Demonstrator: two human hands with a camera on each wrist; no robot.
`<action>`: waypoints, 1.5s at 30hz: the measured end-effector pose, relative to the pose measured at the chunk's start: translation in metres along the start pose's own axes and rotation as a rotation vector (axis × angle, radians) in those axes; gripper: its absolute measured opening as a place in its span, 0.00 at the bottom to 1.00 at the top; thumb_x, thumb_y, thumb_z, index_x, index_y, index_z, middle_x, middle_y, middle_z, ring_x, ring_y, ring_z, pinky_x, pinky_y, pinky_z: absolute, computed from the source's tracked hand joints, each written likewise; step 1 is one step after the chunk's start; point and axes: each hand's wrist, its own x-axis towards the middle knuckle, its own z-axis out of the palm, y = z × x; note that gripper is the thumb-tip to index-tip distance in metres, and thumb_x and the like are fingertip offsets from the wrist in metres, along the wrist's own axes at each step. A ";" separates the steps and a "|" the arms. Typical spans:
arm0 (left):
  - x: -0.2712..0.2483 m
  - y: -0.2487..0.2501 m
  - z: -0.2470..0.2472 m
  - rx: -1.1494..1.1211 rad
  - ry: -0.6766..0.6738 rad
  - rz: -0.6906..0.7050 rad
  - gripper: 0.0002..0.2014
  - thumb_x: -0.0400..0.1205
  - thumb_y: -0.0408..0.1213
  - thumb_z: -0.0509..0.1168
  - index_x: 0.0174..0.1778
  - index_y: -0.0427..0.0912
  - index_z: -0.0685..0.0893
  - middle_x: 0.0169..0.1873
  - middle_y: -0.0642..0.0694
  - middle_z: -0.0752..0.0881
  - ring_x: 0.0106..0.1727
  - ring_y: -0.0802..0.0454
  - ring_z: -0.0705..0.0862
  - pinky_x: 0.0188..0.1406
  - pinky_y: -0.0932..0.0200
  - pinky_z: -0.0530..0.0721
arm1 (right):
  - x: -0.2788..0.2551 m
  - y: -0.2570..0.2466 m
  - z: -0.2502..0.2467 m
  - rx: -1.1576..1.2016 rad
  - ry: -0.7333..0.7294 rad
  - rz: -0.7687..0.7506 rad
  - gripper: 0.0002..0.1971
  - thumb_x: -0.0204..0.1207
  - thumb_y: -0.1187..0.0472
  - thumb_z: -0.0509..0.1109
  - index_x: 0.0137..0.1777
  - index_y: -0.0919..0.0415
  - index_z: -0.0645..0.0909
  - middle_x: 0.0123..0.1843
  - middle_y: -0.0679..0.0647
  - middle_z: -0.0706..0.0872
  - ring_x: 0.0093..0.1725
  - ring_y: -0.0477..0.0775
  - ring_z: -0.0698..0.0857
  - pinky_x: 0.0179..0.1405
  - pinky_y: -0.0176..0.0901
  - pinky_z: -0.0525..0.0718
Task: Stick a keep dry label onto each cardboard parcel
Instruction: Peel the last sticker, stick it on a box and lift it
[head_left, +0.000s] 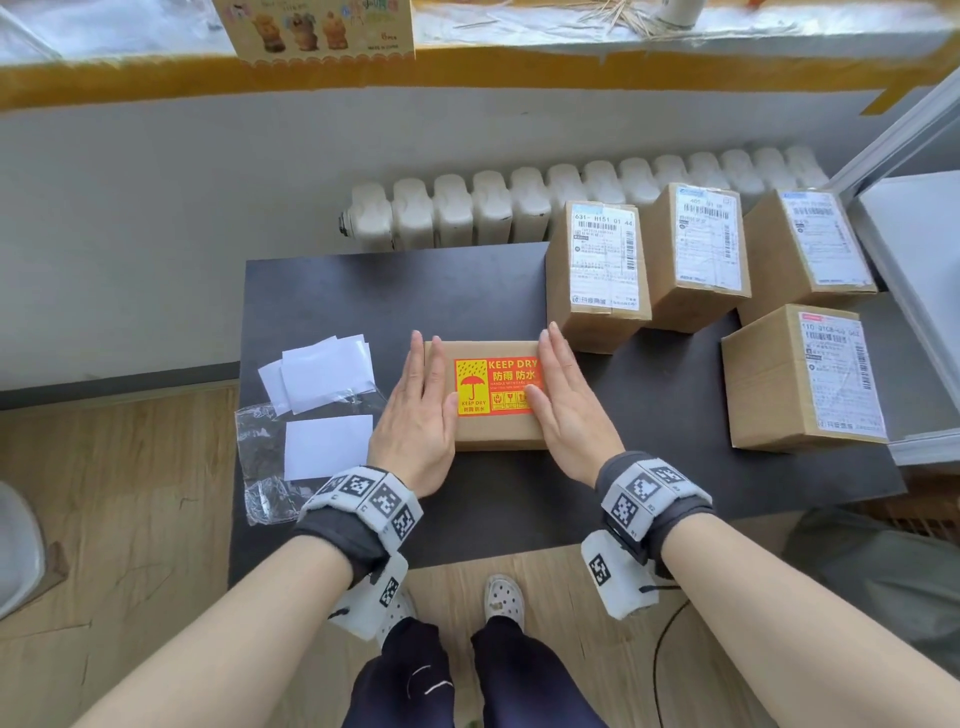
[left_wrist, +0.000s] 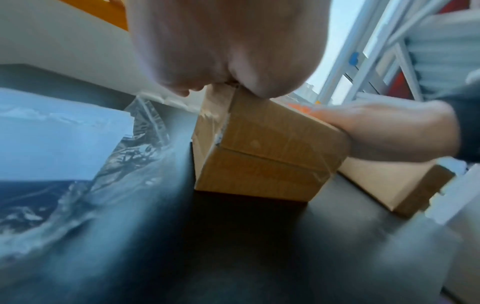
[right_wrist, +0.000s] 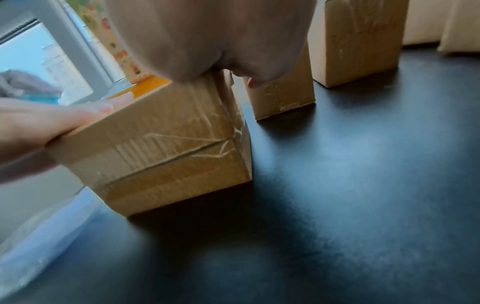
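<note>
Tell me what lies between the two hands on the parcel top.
In the head view, the keep dry label lies between the left hand and right hand, stuck on the parcel; each hand overlaps one label end.

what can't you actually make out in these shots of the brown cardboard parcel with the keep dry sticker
- Red and yellow keep dry label: head view, its ends covered by the left hand and right hand; small print too small.
- Brown cardboard parcel top: wrist views, hidden by palms.
- White shipping labels: text too small.
- Clear plastic bag: left wrist view, blurred.
</note>
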 end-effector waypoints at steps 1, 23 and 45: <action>-0.002 0.001 -0.001 -0.074 -0.009 -0.047 0.30 0.88 0.45 0.43 0.82 0.44 0.36 0.83 0.48 0.37 0.84 0.56 0.43 0.81 0.62 0.46 | -0.003 0.000 0.001 0.112 0.020 0.049 0.32 0.86 0.47 0.49 0.83 0.51 0.38 0.86 0.45 0.41 0.83 0.41 0.45 0.82 0.39 0.49; 0.032 -0.002 -0.089 -0.748 0.097 -0.314 0.15 0.87 0.45 0.53 0.63 0.39 0.71 0.60 0.41 0.79 0.62 0.47 0.79 0.65 0.49 0.78 | 0.023 -0.055 -0.036 0.565 0.080 0.245 0.10 0.82 0.64 0.61 0.60 0.54 0.67 0.68 0.52 0.78 0.66 0.49 0.78 0.65 0.47 0.80; 0.097 -0.015 -0.080 -0.489 -0.059 -0.336 0.24 0.86 0.31 0.48 0.80 0.41 0.57 0.76 0.46 0.70 0.76 0.47 0.70 0.73 0.54 0.66 | 0.080 -0.067 -0.042 0.438 0.008 0.362 0.26 0.80 0.64 0.62 0.77 0.57 0.60 0.61 0.53 0.78 0.61 0.52 0.77 0.65 0.46 0.74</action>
